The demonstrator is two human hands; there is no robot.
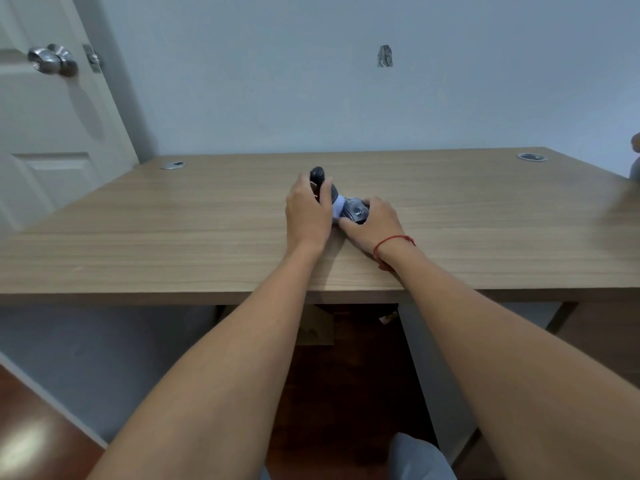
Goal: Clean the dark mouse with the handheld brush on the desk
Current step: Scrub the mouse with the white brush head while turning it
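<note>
The dark mouse (358, 210) lies on the wooden desk (173, 230) near its middle, with pale lettering on its back. My right hand (375, 225) grips it from the right and near side, thumb against its front edge. My left hand (308, 213) is closed around the handheld brush (323, 187), whose dark rounded handle end sticks up past my fingers. The brush's pale bristles (338, 209) press against the left side of the mouse. Most of the handle is hidden inside my fist.
Two round metal cable grommets sit at the desk's back corners (173, 164) (531, 156). A white door with a metal knob (52, 60) stands at the left. A cardboard box (317, 327) sits under the desk, and a blurred object shows at the right edge (635, 157).
</note>
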